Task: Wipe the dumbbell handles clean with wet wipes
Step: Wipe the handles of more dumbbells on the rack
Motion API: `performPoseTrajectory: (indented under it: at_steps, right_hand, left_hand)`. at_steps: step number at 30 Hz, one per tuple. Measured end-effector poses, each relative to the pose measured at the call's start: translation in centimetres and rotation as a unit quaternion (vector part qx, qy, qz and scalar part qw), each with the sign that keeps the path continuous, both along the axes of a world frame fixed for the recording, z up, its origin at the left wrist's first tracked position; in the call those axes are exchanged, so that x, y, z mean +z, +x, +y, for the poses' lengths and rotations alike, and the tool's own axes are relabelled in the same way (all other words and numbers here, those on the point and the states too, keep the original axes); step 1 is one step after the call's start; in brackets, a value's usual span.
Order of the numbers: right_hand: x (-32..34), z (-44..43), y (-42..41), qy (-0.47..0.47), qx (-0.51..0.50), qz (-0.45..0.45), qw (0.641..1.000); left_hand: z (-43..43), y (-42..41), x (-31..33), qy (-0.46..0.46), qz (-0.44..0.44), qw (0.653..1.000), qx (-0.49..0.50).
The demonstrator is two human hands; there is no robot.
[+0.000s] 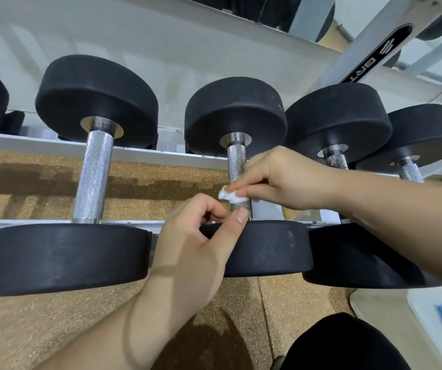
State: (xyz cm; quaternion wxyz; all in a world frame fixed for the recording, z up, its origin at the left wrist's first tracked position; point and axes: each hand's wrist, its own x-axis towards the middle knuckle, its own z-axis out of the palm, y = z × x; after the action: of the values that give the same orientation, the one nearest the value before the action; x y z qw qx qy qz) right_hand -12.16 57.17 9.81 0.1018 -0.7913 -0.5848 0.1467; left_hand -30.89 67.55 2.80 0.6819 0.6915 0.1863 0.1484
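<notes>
Pinched between thumb and fingers of the right hand, a small crumpled white wet wipe is pressed against the knurled chrome handle of the middle black round-headed dumbbell, which is laid across the white metal rack rails. The left hand is loosely curled, with its thumb tip set at the handle's lower end.

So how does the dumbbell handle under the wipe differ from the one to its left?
The left handle looks thicker and is bare; the middle handle looks slimmer, with the right hand holding a white wipe against it. Both are knurled silver metal.
</notes>
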Motion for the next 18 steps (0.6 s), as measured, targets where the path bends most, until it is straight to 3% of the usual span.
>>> performPoseTrajectory:
  at_steps: [5,11,18]
  right_hand:
    - [-0.6,1.4,2.0,0.085,-0.077,-0.059,0.992]
    - [-0.6,-0.5,-0.7,-0.001,-0.011,0.007,1.000]
    - [-0.3,1.5,1.8,0.078,-0.090,-0.066,0.991]
  left_hand:
    - [-0.2,0.1,-0.1,0.002,0.005,1.000,0.001]
    - [0.0,0.1,0.0,0.006,0.002,1.000,-0.010]
    - [0.0,0.1,-0.2,-0.003,0.001,1.000,-0.008]
